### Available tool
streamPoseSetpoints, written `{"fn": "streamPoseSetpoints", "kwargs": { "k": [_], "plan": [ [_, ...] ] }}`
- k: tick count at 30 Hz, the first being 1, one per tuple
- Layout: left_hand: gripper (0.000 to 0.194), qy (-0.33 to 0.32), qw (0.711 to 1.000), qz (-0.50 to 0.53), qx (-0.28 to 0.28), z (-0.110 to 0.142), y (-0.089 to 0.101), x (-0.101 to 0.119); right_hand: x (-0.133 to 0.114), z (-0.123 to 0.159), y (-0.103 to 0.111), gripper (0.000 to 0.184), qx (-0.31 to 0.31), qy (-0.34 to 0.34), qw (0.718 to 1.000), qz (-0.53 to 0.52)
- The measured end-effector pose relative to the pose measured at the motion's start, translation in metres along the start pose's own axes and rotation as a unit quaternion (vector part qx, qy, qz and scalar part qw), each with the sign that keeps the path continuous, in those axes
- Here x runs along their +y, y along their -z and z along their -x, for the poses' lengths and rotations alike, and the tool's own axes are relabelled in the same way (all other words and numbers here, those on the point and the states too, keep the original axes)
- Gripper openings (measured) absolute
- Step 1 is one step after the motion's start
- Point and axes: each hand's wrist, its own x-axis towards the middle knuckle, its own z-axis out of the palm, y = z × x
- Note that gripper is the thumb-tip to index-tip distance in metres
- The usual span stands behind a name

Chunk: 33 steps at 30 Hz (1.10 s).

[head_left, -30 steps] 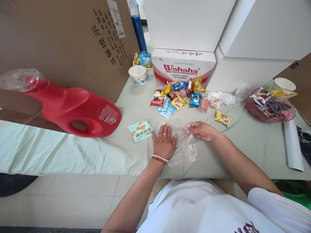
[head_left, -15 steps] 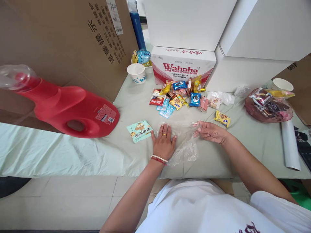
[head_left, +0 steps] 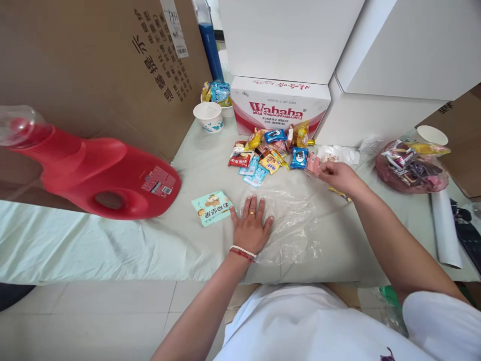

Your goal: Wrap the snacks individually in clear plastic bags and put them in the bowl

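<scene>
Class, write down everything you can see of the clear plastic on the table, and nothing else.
The clear plastic is thin, shiny and see-through, lying spread and creased on the pale green cloth. Its outline is irregular; whether it is a bag or a sheet cannot be told. The left hand rests on its left part, fingers spread. The right hand is off it.

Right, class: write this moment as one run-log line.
left hand: flat on clear plastic | right hand: at pink packet, grip unclear | green packet: beside left hand
</scene>
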Motion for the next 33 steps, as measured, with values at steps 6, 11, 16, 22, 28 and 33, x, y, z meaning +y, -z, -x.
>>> {"fn": "streamPoseSetpoints", "kwargs": {
  "k": [6, 11, 16, 22, 28, 33],
  "plan": [
    [0.061, 0.000, 1.000, -0.009, -0.006, -0.001, 0.001, 0.001, -0.068, -0.099, -0.051, 0.045, 0.127, 0.002, 0.975, 0.180],
    [0.061, 0.000, 1.000, -0.008, -0.006, 0.001, 0.003, 0.000, -0.067, -0.130, -0.066, 0.040, 0.155, -0.019, 0.971, 0.182],
    [0.059, -0.019, 1.000, 0.011, -0.013, 0.009, -0.004, 0.014, -0.044, -0.070, -0.026, 0.027, 0.190, 0.060, 0.973, 0.119],
    [0.059, -0.042, 0.998, 0.026, -0.035, 0.013, -0.006, 0.037, -0.022, 0.028, -0.010, 0.036, -0.155, 0.048, 0.960, -0.226],
    [0.059, -0.007, 0.999, -0.002, -0.037, 0.010, 0.001, 0.020, 0.007, 0.057, -0.058, 0.036, -0.260, 0.006, 0.955, -0.143],
    [0.058, 0.004, 0.999, -0.017, -0.032, 0.010, 0.002, 0.006, 0.011, 0.059, -0.059, 0.033, -0.229, 0.040, 0.961, -0.151]
  ]
}}
